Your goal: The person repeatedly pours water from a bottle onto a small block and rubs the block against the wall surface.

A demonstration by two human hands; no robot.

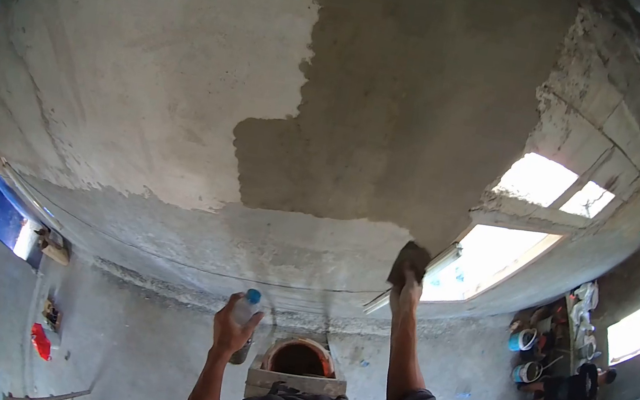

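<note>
A clear plastic bottle (244,310) with a blue cap is held in my left hand (232,328), whose fingers wrap round it. My right hand (405,294) reaches up and grips a dark, flat block (409,265) against the wall, at the lower right edge of a darker, damp-looking patch (399,112). Paler, dry wall surface (148,75) lies to the left of that patch. The block's underside against the wall is hidden.
Right of the block is a bright window opening (494,255). An arched opening in a block structure (300,358) stands below my hands. At the far right are a person (577,387) and buckets (522,340). A red object (41,341) lies at the left.
</note>
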